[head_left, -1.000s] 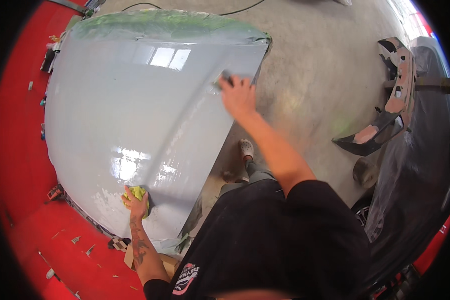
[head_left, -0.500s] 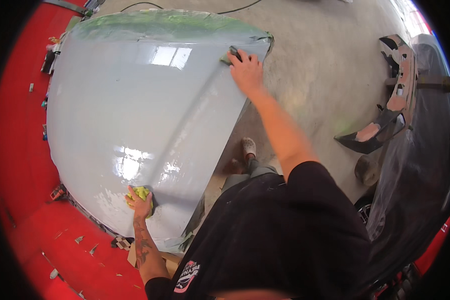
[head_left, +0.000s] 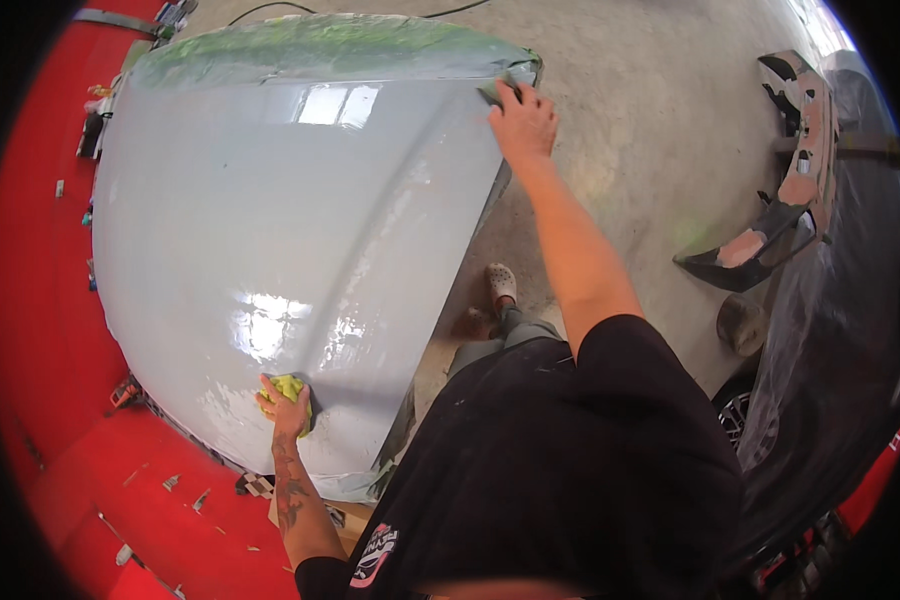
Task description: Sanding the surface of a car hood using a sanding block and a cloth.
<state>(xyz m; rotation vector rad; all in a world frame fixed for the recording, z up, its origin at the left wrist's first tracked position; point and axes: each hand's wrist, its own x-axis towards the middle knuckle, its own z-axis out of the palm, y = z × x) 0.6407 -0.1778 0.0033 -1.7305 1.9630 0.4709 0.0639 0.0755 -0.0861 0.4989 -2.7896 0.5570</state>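
Observation:
A large light-grey car hood (head_left: 240,200) lies before me, wet and glossy, with pale patches along its crease. My left hand (head_left: 286,411) rests on its near part, fingers curled over a crumpled yellow-green cloth (head_left: 292,388) pressed to the surface. Out at the hood's far right corner, my right hand (head_left: 526,124) grips a small dark sanding block (head_left: 513,92) with a greenish sheet under it. The palm hides most of that block. Green masking film (head_left: 340,42) covers the area beyond the hood's far edge, close to my right fingertips.
On the right a bumper (head_left: 805,180) with pinkish filler patches hangs on a stand, beside a car under clear plastic sheeting (head_left: 795,340). A round stump-like object (head_left: 742,322) stands on the concrete floor (head_left: 630,130). Red flooring (head_left: 40,300) with scraps lies left. A hose (head_left: 270,8) runs at the back.
My right hand has slid the sanding block farther right and slightly away, to the hood's far corner. The left hand stays in nearly the same place on the cloth.

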